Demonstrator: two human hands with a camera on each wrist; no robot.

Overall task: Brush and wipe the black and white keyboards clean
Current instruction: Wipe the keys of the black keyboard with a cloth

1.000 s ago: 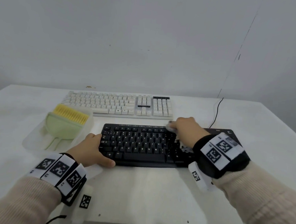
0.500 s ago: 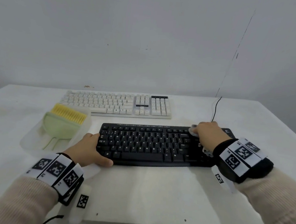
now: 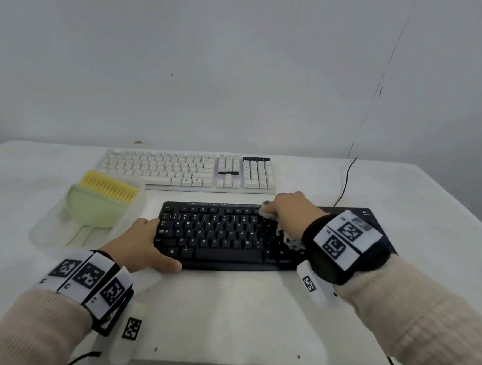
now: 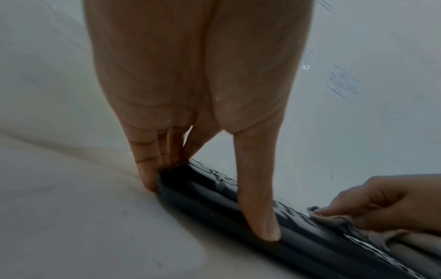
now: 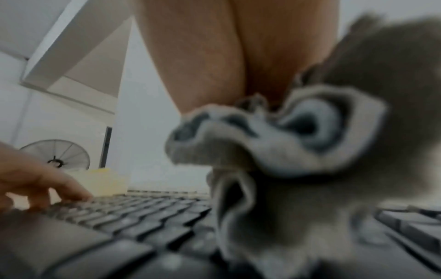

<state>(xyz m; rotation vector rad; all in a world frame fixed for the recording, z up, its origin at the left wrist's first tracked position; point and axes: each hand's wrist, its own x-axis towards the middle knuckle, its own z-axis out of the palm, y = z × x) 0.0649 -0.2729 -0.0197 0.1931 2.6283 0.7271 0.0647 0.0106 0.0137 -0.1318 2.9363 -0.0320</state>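
Note:
The black keyboard (image 3: 224, 235) lies across the middle of the table, and the white keyboard (image 3: 189, 170) lies behind it. My left hand (image 3: 155, 243) grips the black keyboard's front left corner, thumb along the front edge (image 4: 262, 217) and fingers (image 4: 148, 169) on the left side. Over the upper rows right of centre, my right hand (image 3: 286, 209) holds a bunched grey-white cloth (image 3: 266, 212) down on the keys. In the right wrist view the cloth (image 5: 274, 151) hangs from the palm onto the black keys (image 5: 143, 217).
A green brush with yellow bristles (image 3: 98, 206) lies in a translucent tray (image 3: 47, 237) left of the black keyboard. A thin black cable (image 3: 345, 181) runs from the back right of the table towards the black keyboard.
My right hand slid the cloth rightward along the black keyboard's top rows, then back left to right of centre. The left hand has kept its hold on the corner.

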